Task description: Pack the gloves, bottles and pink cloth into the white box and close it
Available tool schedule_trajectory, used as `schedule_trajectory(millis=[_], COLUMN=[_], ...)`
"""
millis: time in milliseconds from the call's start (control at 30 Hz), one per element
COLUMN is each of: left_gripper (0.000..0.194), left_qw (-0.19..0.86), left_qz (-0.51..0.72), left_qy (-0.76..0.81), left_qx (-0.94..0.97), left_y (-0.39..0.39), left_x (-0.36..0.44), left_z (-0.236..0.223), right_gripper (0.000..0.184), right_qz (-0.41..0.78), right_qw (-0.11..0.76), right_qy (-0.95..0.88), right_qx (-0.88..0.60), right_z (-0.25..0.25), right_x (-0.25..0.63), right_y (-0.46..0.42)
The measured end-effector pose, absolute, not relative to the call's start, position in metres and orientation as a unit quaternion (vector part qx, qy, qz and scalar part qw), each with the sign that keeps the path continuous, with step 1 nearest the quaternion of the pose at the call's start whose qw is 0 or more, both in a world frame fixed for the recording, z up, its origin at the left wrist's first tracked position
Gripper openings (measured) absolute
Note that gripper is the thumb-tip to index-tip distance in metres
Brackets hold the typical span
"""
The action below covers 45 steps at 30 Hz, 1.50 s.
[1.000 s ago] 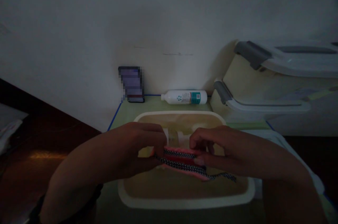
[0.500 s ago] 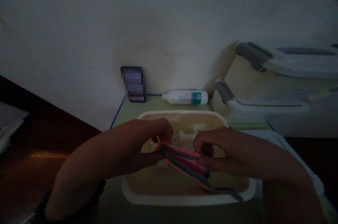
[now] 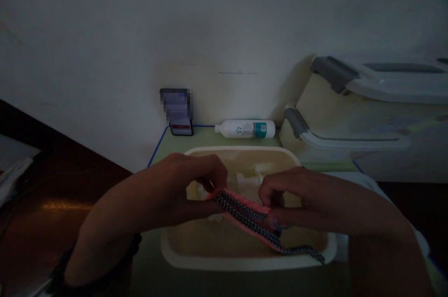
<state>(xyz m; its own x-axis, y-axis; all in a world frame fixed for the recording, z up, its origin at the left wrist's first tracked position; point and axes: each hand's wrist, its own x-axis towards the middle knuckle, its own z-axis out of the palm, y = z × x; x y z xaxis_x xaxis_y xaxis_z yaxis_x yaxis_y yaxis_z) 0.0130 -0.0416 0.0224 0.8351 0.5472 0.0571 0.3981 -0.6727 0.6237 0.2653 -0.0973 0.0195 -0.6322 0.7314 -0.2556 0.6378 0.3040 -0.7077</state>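
A pink strip of fabric edged with black-and-white braided cord [image 3: 249, 220] is stretched between my hands, over a cream basin [image 3: 245, 263]. Its left end is pinched between the thumb and fingers of my left hand [image 3: 199, 185]. My right hand [image 3: 290, 194] grips the upper right part, fingers closed, and the fingertips hide some of the fabric. From there a loose cord end [image 3: 310, 252] trails over the basin's front rim. Behind the fabric, inside the basin, lies a pale plastic object [image 3: 247, 181] that my hands partly cover.
A white bottle [image 3: 245, 129] lies on its side behind the basin, against the wall. To its left a phone [image 3: 180, 115] leans upright. Stacked storage boxes with grey latches [image 3: 332, 73] stand at the right. A pale lid-like panel [image 3: 371, 185] lies beneath my right forearm.
Both hands have shifted slightly to the right with the fabric. The corded edge is turned a little more toward me. The grip of each hand stays the same.
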Motion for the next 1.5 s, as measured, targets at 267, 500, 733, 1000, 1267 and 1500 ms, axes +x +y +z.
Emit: schedule_trajectory(millis=[267, 500, 733, 1000, 1267, 1500], left_gripper=[0.006, 0.008, 0.012, 0.007, 0.006, 0.006], left_qw=[0.301, 0.298, 0.314, 0.3, 0.301, 0.295], left_qz=[0.114, 0.118, 0.102, 0.078, 0.105, 0.098], left_qy=[0.232, 0.226, 0.216, 0.255, 0.265, 0.256], left_qx=[0.918, 0.92, 0.919, 0.916, 0.91, 0.915], left_y=[-0.0406, -0.0405, -0.0416, -0.0419, -0.042, -0.0402], left_x=[0.0137, 0.012, 0.012, 0.0126, 0.0101, 0.0099], left_z=[0.0237, 0.0225, 0.0264, 0.0277, 0.0259, 0.024], right_gripper=[0.015, 0.023, 0.023, 0.006, 0.026, 0.024], right_qz=[0.393, 0.379, 0.366, 0.404, 0.399, 0.397], right_qw=[0.068, 0.053, 0.048, 0.093, 0.105, 0.059], right_qy=[-0.814, -0.812, -0.808, -0.799, -0.82, -0.818], right_qx=[-0.423, -0.44, -0.459, -0.435, -0.397, -0.412], right_z=[0.0202, 0.023, 0.0224, 0.019, 0.0271, 0.0247], right_x=[0.2657, 0.264, 0.263, 0.2632, 0.2596, 0.2587], right_y=[-0.0982, -0.0988, -0.0976, -0.0966, -0.0953, -0.0964])
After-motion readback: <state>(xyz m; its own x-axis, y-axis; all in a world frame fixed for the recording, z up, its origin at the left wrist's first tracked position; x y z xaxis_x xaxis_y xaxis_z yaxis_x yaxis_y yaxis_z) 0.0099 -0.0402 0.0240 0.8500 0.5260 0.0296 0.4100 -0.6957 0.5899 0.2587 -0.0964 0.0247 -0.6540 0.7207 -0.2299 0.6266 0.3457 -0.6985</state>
